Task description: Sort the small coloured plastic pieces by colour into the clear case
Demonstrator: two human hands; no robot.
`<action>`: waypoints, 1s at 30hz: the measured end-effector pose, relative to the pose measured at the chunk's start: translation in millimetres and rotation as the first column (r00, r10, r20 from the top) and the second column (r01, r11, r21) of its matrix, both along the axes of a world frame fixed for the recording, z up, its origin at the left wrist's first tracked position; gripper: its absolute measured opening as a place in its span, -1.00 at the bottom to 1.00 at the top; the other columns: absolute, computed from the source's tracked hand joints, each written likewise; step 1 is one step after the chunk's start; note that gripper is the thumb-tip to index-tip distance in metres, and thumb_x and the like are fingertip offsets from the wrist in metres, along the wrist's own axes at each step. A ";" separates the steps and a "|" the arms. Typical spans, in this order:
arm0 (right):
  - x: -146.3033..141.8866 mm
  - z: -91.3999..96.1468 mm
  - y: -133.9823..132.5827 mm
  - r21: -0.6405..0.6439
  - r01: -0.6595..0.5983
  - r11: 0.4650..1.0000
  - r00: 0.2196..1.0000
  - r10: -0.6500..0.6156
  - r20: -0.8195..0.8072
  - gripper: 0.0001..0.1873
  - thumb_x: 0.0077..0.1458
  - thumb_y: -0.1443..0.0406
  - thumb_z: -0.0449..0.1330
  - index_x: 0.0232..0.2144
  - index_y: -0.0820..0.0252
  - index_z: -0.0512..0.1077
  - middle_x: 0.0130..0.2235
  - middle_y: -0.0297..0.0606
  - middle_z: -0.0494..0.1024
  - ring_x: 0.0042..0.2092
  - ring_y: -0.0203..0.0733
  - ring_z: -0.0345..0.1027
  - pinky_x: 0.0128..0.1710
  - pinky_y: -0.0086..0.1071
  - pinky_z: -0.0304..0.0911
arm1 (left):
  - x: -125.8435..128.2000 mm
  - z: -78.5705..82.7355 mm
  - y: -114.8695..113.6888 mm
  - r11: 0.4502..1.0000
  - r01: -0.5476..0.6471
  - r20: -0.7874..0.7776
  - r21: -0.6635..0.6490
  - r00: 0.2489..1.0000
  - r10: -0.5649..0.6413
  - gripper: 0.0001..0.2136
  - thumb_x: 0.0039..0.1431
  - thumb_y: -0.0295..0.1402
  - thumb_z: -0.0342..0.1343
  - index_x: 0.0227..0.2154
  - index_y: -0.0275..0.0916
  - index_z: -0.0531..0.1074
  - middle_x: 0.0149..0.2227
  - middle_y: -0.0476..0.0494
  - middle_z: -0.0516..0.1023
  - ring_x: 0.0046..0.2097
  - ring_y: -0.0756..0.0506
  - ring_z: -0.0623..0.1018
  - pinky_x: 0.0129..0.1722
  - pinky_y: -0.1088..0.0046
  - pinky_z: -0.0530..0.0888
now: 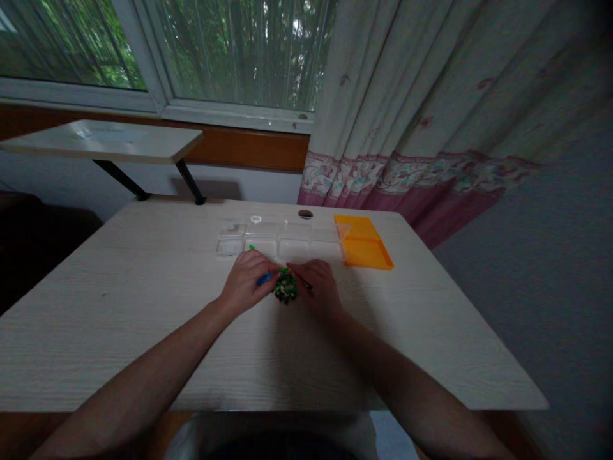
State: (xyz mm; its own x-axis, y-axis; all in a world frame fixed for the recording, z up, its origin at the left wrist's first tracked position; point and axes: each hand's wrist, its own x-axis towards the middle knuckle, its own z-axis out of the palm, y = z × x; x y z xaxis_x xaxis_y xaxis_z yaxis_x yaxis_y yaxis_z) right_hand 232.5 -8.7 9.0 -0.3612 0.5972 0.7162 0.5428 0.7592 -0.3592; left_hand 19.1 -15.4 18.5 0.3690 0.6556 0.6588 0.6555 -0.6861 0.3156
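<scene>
A small heap of green, black and pale little pieces [286, 289] lies on the table between my two hands. My left hand [246, 281] is at the heap's left side, its fingers closed around a small blue object [263, 279]. From the right, my right hand [320, 291] reaches to the heap's upper edge, with its fingers pressed around a dark slim object [305, 282]. The fingertips of both hands nearly meet above the heap, where bright green bits show. The pieces are too small to name. Just beyond the hands is a clear compartment tray [294, 248], with a green piece [251, 247] near its front.
An orange two-part tray [366, 252] lies right of the clear tray. A round dark cable hole [305, 214] sits near the table's [191, 358] back edge. At the back left, a raised white shelf [143, 144] stands on black legs. A curtain [373, 128] hangs behind.
</scene>
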 end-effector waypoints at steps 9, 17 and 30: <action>6.5 -3.5 8.9 -0.081 0.124 0.989 0.992 -0.123 0.007 -0.67 0.20 0.40 0.10 -0.02 0.11 0.51 -0.18 -0.21 0.60 -0.12 -0.11 0.40 -0.06 -0.17 0.26 | -31.7 1.4 23.2 0.917 -0.396 0.000 -0.032 0.918 0.397 -0.89 0.18 -0.32 0.13 -0.35 -0.22 0.51 -0.31 -0.14 0.56 -0.15 -0.20 0.44 -0.07 0.20 0.36; 7.2 -4.8 9.4 -0.175 0.195 0.965 0.966 -0.159 0.203 -0.80 0.15 0.38 0.21 -0.18 0.09 0.56 -0.07 -0.21 0.55 0.02 -0.08 0.31 0.07 -0.14 0.14 | -43.1 -13.5 34.4 0.867 -0.492 -0.024 -0.078 0.870 0.492 -0.82 0.17 -0.25 0.14 -0.33 -0.22 0.56 -0.26 -0.19 0.48 -0.11 -0.23 0.40 -0.04 0.17 0.35; 11.8 17.9 -0.4 -0.187 0.094 0.978 0.865 0.013 0.501 -0.85 0.08 0.31 0.25 -0.26 0.05 0.57 -0.10 -0.24 0.53 0.02 -0.08 0.25 0.08 -0.16 0.03 | -45.6 -18.1 38.7 0.864 -0.496 0.028 -0.087 0.866 0.500 -0.86 0.15 -0.26 0.17 -0.36 -0.20 0.55 -0.26 -0.17 0.49 -0.11 -0.22 0.40 -0.03 0.16 0.36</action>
